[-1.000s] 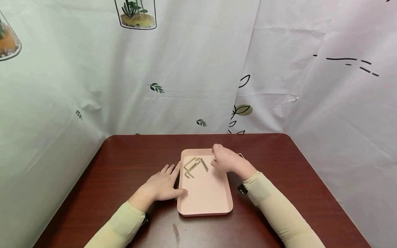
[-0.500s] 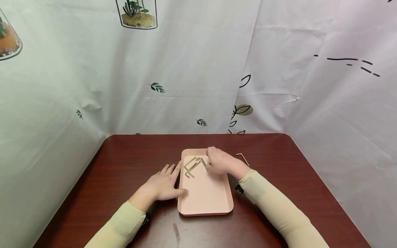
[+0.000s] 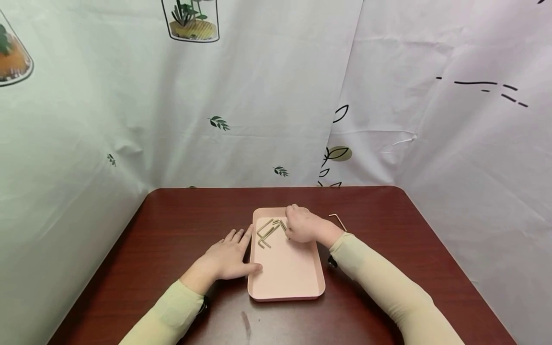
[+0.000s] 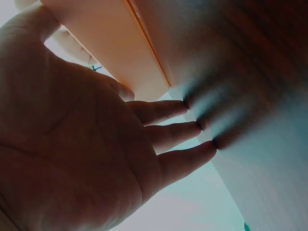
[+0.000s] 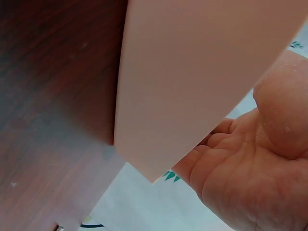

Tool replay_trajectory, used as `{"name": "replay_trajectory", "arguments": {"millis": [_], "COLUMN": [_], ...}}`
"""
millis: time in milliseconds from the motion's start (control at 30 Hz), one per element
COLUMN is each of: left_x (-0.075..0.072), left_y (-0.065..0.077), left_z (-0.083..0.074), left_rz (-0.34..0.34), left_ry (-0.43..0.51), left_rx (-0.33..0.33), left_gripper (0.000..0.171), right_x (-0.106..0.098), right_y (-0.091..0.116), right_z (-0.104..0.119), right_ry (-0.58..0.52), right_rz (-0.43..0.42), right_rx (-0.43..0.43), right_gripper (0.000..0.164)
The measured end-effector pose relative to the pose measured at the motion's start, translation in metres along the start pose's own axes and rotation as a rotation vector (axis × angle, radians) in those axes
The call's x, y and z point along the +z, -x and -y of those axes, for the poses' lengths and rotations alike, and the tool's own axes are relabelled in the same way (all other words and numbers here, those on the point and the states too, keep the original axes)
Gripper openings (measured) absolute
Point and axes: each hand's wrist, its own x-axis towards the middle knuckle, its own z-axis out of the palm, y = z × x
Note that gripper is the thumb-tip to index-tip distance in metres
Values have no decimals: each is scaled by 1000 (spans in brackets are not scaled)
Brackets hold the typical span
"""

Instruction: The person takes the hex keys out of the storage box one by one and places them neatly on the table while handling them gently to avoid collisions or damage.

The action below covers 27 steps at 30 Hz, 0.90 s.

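Spread left hand (image 3: 227, 258) rests against the pink rectangular plastic-looking tray (image 3: 286, 275); right hand (image 3: 303, 226) curls into its far end, any hold hidden. Weak bracing could let it skid; careless sweeps could tangle the brassy L-shaped metal rods (image 3: 270, 232) inside.

Long cream sleeves (image 3: 384, 283), black wrist pieces (image 3: 332, 261)

Booth-like, screened-off spot, I'd say; wider room unclear. Creased white sheeting (image 3: 267, 76) with leaf prints (image 3: 219, 123) hangs beyond the far edge and both side edges of a dark red table (image 3: 194, 211).
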Motion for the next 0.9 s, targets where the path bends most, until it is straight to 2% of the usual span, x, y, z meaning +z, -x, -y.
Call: {"name": "replay_trajectory", "arguments": {"millis": [467,900], "left_x": [1,0], "left_y": [0,0], "left_z": [-1,-1], "left_rz": [-2,-7], "left_ry": [-7,-12], "left_rx": [1,4], "left_gripper": [119,120], "right_x": [3,7], "right_y": [-8,-15], "right_z": [-1,1], "right_ry": [92,106], "right_rz": [59,134], "right_rx": [18,33], "right_gripper": [34,39]}}
